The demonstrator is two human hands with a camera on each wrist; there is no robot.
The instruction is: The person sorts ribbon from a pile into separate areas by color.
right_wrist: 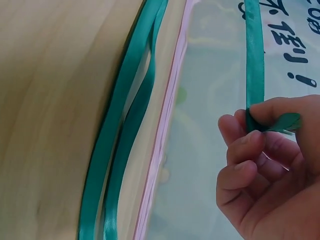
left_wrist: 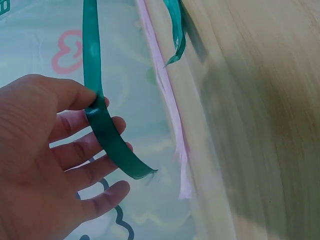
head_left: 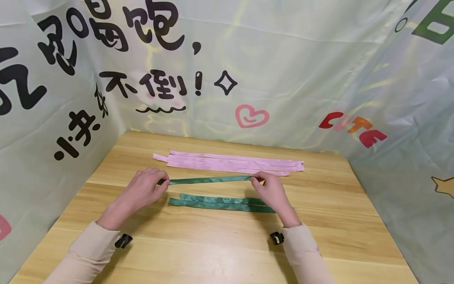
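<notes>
A green satin ribbon (head_left: 211, 180) is stretched between my two hands above the table. My left hand (head_left: 147, 185) pinches it near one end between thumb and forefinger; in the left wrist view the loose tail (left_wrist: 120, 150) curves down across the other fingers. My right hand (head_left: 271, 191) pinches the opposite end, and a short tail (right_wrist: 287, 122) sticks out beside the thumb in the right wrist view. Below the held ribbon, two green ribbons (head_left: 220, 204) lie side by side on the wood, their right part hidden by my right hand and wrist.
Several pink ribbons (head_left: 227, 162) lie in parallel strips toward the back of the wooden table (head_left: 198, 248). Printed cloth (head_left: 301, 79) hangs behind the table and along its sides. Each sleeve cuff has a small black device (head_left: 123, 241) by it.
</notes>
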